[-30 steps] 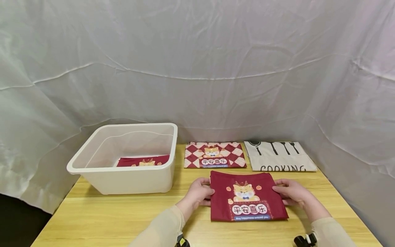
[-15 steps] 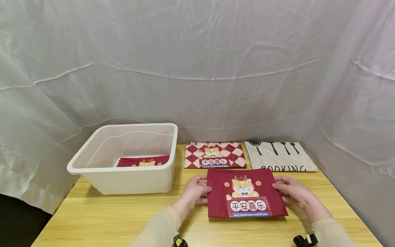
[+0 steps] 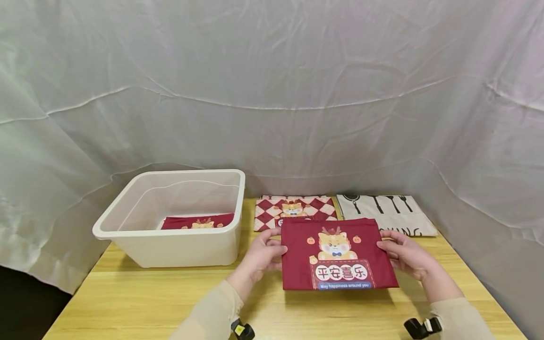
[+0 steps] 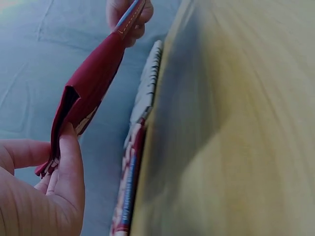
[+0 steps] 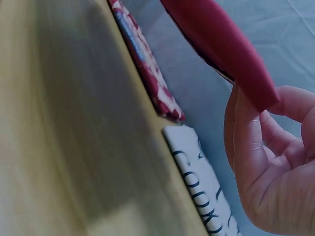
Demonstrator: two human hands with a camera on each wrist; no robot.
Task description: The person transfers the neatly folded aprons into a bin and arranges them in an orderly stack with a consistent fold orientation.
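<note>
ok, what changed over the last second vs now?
The folded red cloth came up off the table and shifted away from the person, now covering the near edges of the checked cloth and the COOKING cloth. Left hand and right hand still pinch its side edges. The tub and those two cloths stayed put.

folded dark red cloth, cartoon tiger print with white-character banner, print side up. held off yellow table, roughly flat, far edge seemingly tilted up. sits over near edges of checked and cooking cloths.
</note>
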